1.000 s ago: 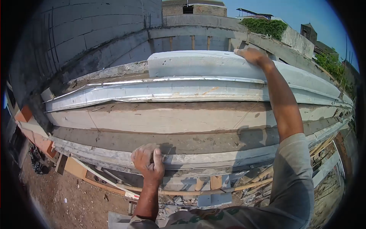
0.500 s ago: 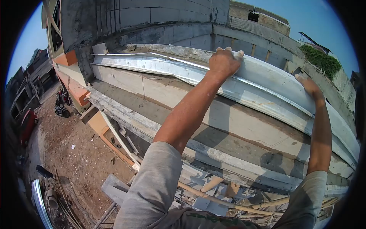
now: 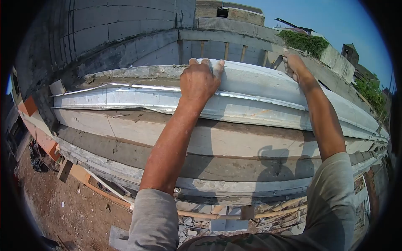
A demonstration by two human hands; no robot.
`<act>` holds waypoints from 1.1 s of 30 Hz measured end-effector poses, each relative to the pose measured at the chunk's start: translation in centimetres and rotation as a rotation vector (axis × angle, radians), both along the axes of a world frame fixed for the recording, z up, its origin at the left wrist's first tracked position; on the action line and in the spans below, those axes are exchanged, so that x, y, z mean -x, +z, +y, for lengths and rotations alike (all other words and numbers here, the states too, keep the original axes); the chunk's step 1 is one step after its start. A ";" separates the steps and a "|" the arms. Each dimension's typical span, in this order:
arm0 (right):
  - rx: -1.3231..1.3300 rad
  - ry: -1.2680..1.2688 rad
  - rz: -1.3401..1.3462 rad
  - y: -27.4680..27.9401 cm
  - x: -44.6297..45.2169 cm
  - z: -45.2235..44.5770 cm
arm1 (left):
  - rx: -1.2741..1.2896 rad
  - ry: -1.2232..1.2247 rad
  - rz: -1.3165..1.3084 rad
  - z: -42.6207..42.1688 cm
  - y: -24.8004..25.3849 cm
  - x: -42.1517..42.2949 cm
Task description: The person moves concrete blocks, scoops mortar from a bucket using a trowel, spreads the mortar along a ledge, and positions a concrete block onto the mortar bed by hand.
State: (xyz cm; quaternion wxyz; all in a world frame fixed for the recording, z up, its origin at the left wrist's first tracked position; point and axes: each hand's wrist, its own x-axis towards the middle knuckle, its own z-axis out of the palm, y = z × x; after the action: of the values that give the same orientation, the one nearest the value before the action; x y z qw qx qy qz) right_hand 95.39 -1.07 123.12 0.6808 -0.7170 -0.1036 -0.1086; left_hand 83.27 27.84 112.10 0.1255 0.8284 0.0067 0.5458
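Observation:
My left hand (image 3: 199,81) is closed over the top edge of a long white moulding (image 3: 259,83), its fingertips hooked over the far side and the thumb at the right. Higher and to the right, my right hand (image 3: 295,67) is curled just above the same edge; whatever its fingers hold, if anything, is hidden. Below both hands runs a shiny metal strip (image 3: 125,95) with a raised lip, bent slightly near its left part. Beneath that, a pale stepped ledge (image 3: 238,140) carries the shadow of my head and arm.
A grey block wall (image 3: 134,23) rises behind at the left. Below the ledge lie bamboo poles (image 3: 276,214) and rubble. Far down at the left is bare dirt ground (image 3: 79,205), with a motorcycle (image 3: 37,157) at its edge. A thin wire (image 3: 108,121) hangs over the ledge.
The view has turned right, so the wall and both hands sit further left. My right hand has lifted a little and its fingers are curled. My left hand still grips the edge.

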 end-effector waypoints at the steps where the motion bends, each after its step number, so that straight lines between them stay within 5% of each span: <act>1: 0.052 -0.033 0.067 -1.9 -1.0 0.1 | -0.025 0.019 -0.065 0.1 -0.3 -0.4; 4: 0.262 -0.165 0.083 -1.7 -1.2 1.4 | -0.037 -0.016 -0.087 0.1 -0.2 -0.1; 8: 0.108 0.069 -0.081 4.8 0.8 2.4 | 0.035 -0.030 0.132 0.4 0.2 0.2; 12: 0.073 -0.155 0.053 -1.5 -1.3 1.1 | 0.027 -0.030 0.159 0.0 0.2 0.4; 15: 0.422 -0.094 0.017 -1.2 -0.6 1.7 | -0.070 -0.013 -0.050 0.7 -0.5 -0.6; 21: 0.885 -0.505 -0.746 -2.8 9.8 -1.1 | 0.012 -0.001 0.036 0.3 -0.4 -0.1; 24: 1.096 -0.414 -0.700 -6.1 17.5 -2.7 | -0.010 0.024 0.071 0.3 -0.3 -0.2; 26: 0.924 -0.323 -0.760 -11.0 20.6 -3.8 | -0.031 0.039 0.058 0.4 -0.4 -0.5; 33: 1.521 -0.039 -0.898 -19.2 23.7 -2.6 | -0.089 0.077 0.077 0.7 -0.5 -0.7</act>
State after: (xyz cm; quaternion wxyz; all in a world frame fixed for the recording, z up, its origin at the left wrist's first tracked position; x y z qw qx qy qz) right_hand 71.72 -3.70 103.92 -0.0879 -0.8669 -0.3933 -0.2934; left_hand 83.95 28.53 111.55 0.0671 0.8526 0.0188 0.5179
